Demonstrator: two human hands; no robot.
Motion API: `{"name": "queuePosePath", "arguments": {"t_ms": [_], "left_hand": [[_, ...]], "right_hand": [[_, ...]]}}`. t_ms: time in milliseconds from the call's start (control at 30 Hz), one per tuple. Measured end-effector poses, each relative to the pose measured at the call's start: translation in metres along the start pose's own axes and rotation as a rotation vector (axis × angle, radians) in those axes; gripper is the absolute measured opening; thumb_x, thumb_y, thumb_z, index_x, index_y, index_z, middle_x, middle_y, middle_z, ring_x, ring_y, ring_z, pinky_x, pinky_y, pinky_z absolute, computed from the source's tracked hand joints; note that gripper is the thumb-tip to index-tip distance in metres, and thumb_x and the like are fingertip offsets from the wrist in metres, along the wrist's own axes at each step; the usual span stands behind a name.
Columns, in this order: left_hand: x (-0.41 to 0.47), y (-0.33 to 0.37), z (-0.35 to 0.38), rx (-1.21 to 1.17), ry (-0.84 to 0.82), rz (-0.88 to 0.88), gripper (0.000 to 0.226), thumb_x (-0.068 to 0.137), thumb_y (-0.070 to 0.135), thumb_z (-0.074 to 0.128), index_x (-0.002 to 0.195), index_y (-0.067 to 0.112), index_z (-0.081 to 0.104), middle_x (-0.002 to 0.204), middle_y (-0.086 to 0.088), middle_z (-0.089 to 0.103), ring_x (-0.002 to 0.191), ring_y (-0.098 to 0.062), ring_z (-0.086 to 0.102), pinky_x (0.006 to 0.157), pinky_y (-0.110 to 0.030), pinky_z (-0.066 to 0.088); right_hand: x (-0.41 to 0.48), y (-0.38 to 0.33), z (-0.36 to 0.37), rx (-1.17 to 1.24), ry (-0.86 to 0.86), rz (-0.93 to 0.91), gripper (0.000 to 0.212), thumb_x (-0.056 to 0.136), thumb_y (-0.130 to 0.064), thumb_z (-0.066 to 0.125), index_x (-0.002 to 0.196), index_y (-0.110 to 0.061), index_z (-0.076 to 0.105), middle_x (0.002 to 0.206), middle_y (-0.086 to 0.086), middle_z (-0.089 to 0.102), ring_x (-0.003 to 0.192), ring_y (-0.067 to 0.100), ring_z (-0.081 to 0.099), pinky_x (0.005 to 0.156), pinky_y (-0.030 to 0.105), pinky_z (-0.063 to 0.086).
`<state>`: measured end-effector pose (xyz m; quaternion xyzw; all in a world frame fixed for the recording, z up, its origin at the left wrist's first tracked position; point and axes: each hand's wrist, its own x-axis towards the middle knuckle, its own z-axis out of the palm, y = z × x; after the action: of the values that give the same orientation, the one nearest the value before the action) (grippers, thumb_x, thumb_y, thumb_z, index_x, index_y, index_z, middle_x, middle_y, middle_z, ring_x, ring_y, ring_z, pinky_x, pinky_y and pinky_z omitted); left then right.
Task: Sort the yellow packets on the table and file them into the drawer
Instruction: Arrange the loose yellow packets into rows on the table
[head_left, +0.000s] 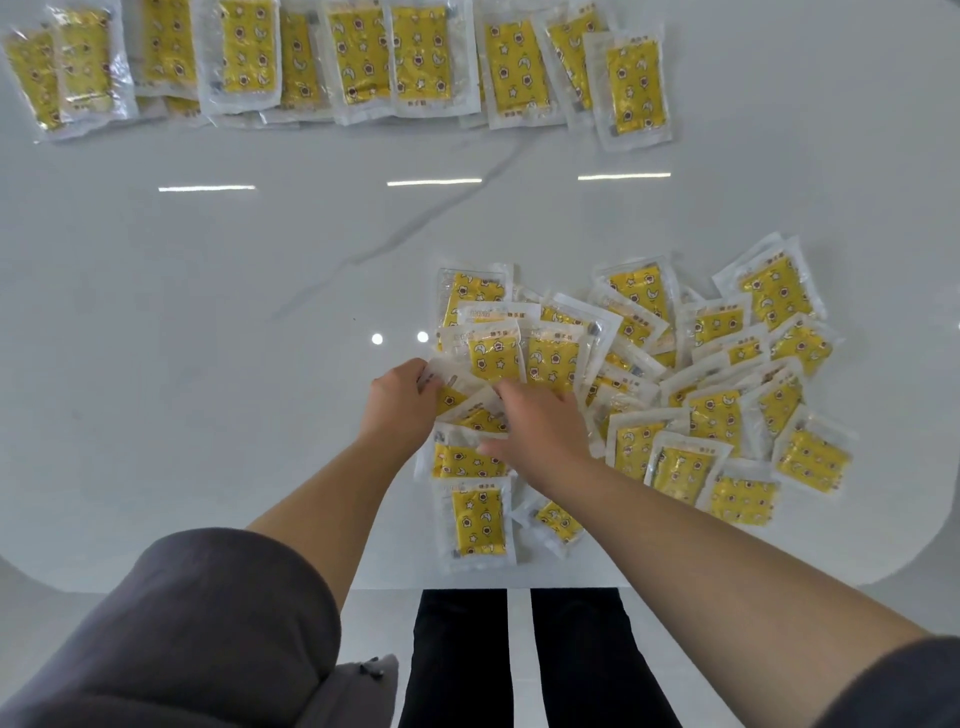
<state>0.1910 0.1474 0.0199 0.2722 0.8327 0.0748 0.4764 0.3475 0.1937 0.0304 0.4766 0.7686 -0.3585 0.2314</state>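
A loose heap of yellow packets (691, 384) in clear wrappers lies on the near right of the white table (208, 322). Both hands reach into its left side. My left hand (402, 402) has its fingers closed on the edge of a packet (449, 387) at the heap's left rim. My right hand (535, 421) lies palm down over packets beside it, its fingers curled onto them. A row of several overlapping yellow packets (343, 57) is laid out along the far edge. No drawer is in view.
The table's near edge (384, 586) curves just ahead of my legs, with pale floor below. A single packet (478, 522) lies close to that edge. The glossy top reflects ceiling lights.
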Motion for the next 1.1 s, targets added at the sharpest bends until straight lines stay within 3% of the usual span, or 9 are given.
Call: {"name": "queuePosePath", "arguments": {"t_ms": [200,300,400,467,600,700,767,933,1100], "left_hand": [[-0.002,-0.003,0.002,-0.036,-0.013,-0.038,0.035,0.097,0.016,0.050,0.064,0.014,0.037,0.065,0.000,0.042,0.055,-0.013,0.036,0.049,-0.023,0.029],[-0.002,-0.002,-0.001,-0.060,-0.006,-0.017,0.036,0.097,0.017,0.050,0.064,0.015,0.036,0.065,0.001,0.041,0.057,-0.015,0.036,0.049,-0.023,0.029],[0.000,-0.003,-0.007,-0.029,0.001,0.025,0.036,0.097,0.018,0.051,0.064,0.015,0.037,0.064,0.000,0.042,0.057,-0.017,0.036,0.049,-0.025,0.029],[0.003,-0.001,-0.010,0.073,-0.004,0.094,0.029,0.097,0.018,0.051,0.069,0.012,0.047,0.068,-0.002,0.047,0.063,-0.020,0.044,0.053,-0.028,0.034],[0.013,0.010,-0.007,0.206,0.059,0.276,0.019,0.096,0.021,0.056,0.096,0.007,0.069,0.108,-0.001,0.056,0.101,-0.021,0.052,0.078,-0.028,0.039],[0.017,0.027,0.000,0.286,0.087,0.383,0.021,0.094,0.022,0.059,0.106,0.010,0.071,0.131,0.000,0.052,0.119,-0.021,0.047,0.092,-0.031,0.041],[0.018,0.036,0.006,0.369,0.096,0.420,0.021,0.095,0.024,0.058,0.108,0.015,0.072,0.142,0.002,0.045,0.127,-0.021,0.041,0.101,-0.037,0.037],[0.018,0.043,0.016,0.443,0.102,0.475,0.019,0.095,0.027,0.057,0.104,0.020,0.073,0.153,0.004,0.034,0.138,-0.020,0.031,0.107,-0.039,0.029],[0.026,0.051,0.008,0.596,0.044,0.626,0.018,0.093,0.030,0.059,0.105,0.024,0.072,0.145,0.006,0.042,0.135,-0.019,0.032,0.108,-0.039,0.028]], "right_hand": [[0.002,-0.004,0.009,-0.064,-0.047,-0.033,0.027,0.093,-0.032,0.062,0.118,-0.021,0.061,0.111,0.000,0.064,0.107,0.025,0.057,0.097,0.042,0.038],[-0.005,-0.002,0.001,0.072,-0.107,-0.051,0.020,0.095,-0.025,0.058,0.115,-0.018,0.058,0.099,0.002,0.066,0.094,0.027,0.063,0.078,0.036,0.050],[-0.009,0.010,-0.014,0.208,-0.137,-0.052,0.033,0.097,-0.026,0.054,0.129,-0.019,0.053,0.108,0.003,0.067,0.088,0.024,0.062,0.062,0.030,0.041],[-0.008,0.026,-0.024,0.241,-0.105,-0.019,0.024,0.098,-0.030,0.055,0.117,-0.016,0.055,0.098,0.002,0.067,0.073,0.018,0.058,0.057,0.033,0.043],[0.001,0.056,-0.055,0.416,0.002,0.121,0.025,0.097,-0.030,0.058,0.110,-0.009,0.055,0.092,-0.002,0.062,0.082,0.020,0.059,0.068,0.035,0.049],[0.010,0.075,-0.072,0.520,0.083,0.214,0.006,0.097,-0.023,0.057,0.099,-0.018,0.055,0.083,-0.005,0.056,0.074,0.016,0.054,0.056,0.026,0.036],[0.018,0.083,-0.079,0.592,0.132,0.285,0.012,0.097,-0.022,0.056,0.102,-0.011,0.056,0.082,-0.002,0.055,0.069,0.013,0.051,0.056,0.026,0.034],[0.028,0.090,-0.085,0.789,0.184,0.400,0.015,0.096,-0.024,0.056,0.106,-0.014,0.057,0.097,0.008,0.062,0.080,0.021,0.056,0.070,0.033,0.044],[0.031,0.094,-0.082,0.810,0.165,0.425,0.016,0.096,-0.027,0.056,0.107,-0.015,0.058,0.097,0.007,0.062,0.078,0.020,0.055,0.075,0.037,0.047]]}}
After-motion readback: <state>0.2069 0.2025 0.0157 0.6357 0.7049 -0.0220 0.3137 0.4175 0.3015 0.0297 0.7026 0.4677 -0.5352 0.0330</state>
